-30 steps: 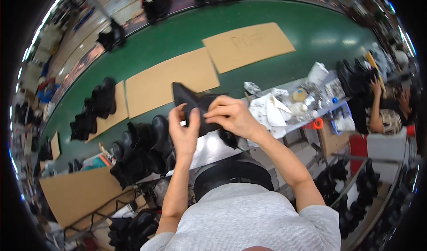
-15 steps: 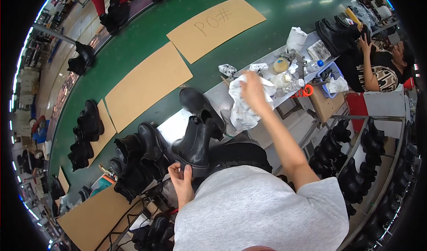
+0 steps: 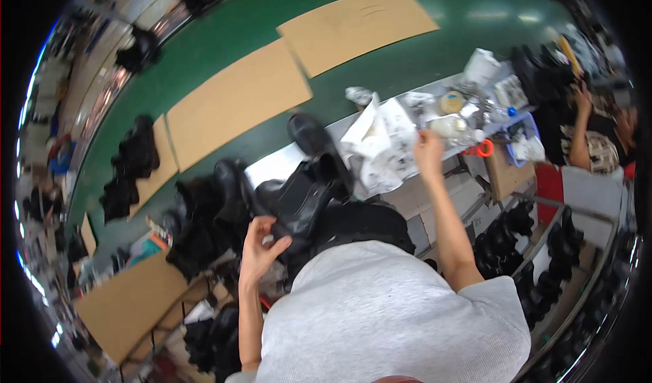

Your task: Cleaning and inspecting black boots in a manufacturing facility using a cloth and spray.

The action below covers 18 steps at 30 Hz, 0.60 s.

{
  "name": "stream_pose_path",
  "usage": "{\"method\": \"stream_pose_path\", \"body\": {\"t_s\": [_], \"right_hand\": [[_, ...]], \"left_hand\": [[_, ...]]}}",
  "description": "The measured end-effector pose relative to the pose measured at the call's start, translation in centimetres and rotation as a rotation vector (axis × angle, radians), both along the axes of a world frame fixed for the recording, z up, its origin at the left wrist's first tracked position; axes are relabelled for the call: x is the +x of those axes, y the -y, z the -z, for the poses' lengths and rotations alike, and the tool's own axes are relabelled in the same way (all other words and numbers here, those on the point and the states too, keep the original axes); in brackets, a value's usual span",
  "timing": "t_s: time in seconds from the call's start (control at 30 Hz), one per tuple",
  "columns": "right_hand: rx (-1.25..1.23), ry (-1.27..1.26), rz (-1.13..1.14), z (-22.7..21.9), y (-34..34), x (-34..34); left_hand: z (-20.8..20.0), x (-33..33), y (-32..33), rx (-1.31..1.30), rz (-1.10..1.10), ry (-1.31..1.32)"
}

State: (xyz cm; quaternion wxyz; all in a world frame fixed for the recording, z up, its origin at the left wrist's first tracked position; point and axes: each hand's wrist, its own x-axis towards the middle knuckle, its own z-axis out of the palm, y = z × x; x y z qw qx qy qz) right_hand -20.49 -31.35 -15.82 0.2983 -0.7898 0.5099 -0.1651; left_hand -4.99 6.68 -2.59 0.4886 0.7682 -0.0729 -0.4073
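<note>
A black ankle boot [image 3: 299, 199] leans tilted in front of my waist. At its sole edge is my left hand [image 3: 258, 250], thumb and fingers bent around that edge. Over to the right, my right hand [image 3: 429, 155] pinches the right edge of a white cloth [image 3: 384, 145] smudged with black. The cloth lies partly raised and creased over the near edge of the bench. A second black boot [image 3: 314, 138] rests just beyond the first one. Motion blurs both hands somewhat.
Cardboard sheets [image 3: 238, 104] lie on the green table [image 3: 407, 64]. Bottles and jars [image 3: 451, 104] crowd the bench beyond my right hand, near a blue basket [image 3: 523, 152]. Black boots fill a rack [image 3: 553, 261] at right. A co-worker [image 3: 584, 132] handles boots at far right.
My right hand has moved right and a little down, and the cloth has spread and risen. The boot has tipped further to the left. The whole view has shifted slightly.
</note>
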Motion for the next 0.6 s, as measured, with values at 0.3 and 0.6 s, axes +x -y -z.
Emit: {"method": "stream_pose_path", "body": {"t_s": [0.3,0.6], "right_hand": [[-0.183,-0.161,-0.251,3.6,3.5,-6.2],[0.996,-0.041,0.065,-3.9,4.2,-10.4]], "left_hand": [[-2.4,0.5,2.2,-0.077,0.261,0.501],[-1.5,-2.7,2.3,-0.038,0.076,0.71]]}}
